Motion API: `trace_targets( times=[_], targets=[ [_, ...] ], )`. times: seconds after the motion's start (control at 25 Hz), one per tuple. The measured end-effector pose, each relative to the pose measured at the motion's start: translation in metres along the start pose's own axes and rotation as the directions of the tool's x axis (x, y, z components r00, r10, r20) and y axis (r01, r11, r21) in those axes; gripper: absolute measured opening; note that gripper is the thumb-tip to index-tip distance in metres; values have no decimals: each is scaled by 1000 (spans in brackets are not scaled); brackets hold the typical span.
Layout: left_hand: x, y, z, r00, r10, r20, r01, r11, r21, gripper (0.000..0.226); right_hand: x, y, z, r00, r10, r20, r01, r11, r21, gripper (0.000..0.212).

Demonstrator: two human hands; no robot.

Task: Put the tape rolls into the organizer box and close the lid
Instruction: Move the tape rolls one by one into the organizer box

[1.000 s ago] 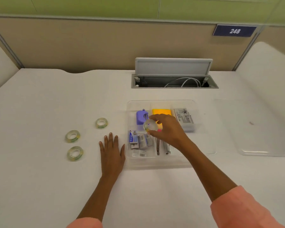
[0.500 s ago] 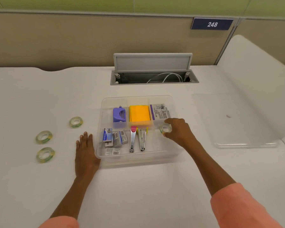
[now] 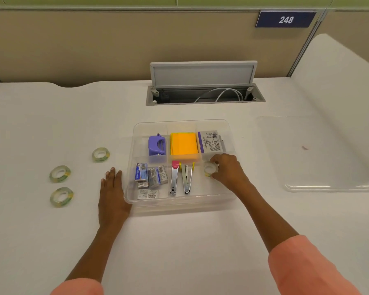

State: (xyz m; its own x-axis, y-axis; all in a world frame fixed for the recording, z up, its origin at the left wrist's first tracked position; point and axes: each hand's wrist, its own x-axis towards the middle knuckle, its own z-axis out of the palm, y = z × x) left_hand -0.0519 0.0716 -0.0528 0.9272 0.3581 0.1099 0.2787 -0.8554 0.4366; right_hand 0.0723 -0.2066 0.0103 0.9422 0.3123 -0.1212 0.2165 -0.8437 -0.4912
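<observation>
A clear organizer box (image 3: 136, 200) stands open on the white table, with stationery in its compartments. My right hand (image 3: 227, 169) reaches into the near right compartment and grips a clear tape roll (image 3: 209, 168) low inside it. My left hand (image 3: 113, 193) lies flat on the table against the box's left wall, holding nothing. Three more tape rolls lie on the table to the left: one nearest the box (image 3: 100, 154), one further left (image 3: 60, 173), one below that (image 3: 61, 197). The clear lid (image 3: 320, 154) lies flat on the table right of the box.
Inside the box are a purple hole punch (image 3: 156, 145), orange sticky notes (image 3: 183, 144), a printed packet (image 3: 211, 141), staple boxes (image 3: 150, 176) and two staple removers (image 3: 180, 177). An open cable hatch (image 3: 202, 96) sits behind the box, below a partition wall.
My right hand carried the tape roll from above the box's middle to the near right compartment and lowered it. My left hand stayed flat beside the box. The camera shifted.
</observation>
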Motion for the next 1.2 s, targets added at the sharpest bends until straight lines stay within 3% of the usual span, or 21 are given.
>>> trace_targets(
  times=[0.36,0.52,0.6,0.84,1.04,1.2],
  targets=[
    [0,2,-3,1000,-11,0,11,999,-39,68,-2,-16,-7,998,16,-61,-21,997,-80,39],
    [-2,-3,-10,1000,18,5,-18,997,-71,57,3,-54,-19,989,-26,-145,45,991,126,29],
    [-3,-10,-14,999,36,2,-35,999,-25,62,8,-81,-18,985,-75,-156,104,977,186,25],
    [2,-34,-12,993,-89,-77,84,994,-68,56,31,-170,35,964,-256,-72,266,909,320,29],
    [6,-39,-7,989,-103,-103,95,993,-75,59,64,-222,89,907,-410,95,402,911,89,28],
    [8,-40,-5,987,-110,-116,103,993,-63,57,83,-230,119,893,-405,195,421,906,-50,32]
  ],
)
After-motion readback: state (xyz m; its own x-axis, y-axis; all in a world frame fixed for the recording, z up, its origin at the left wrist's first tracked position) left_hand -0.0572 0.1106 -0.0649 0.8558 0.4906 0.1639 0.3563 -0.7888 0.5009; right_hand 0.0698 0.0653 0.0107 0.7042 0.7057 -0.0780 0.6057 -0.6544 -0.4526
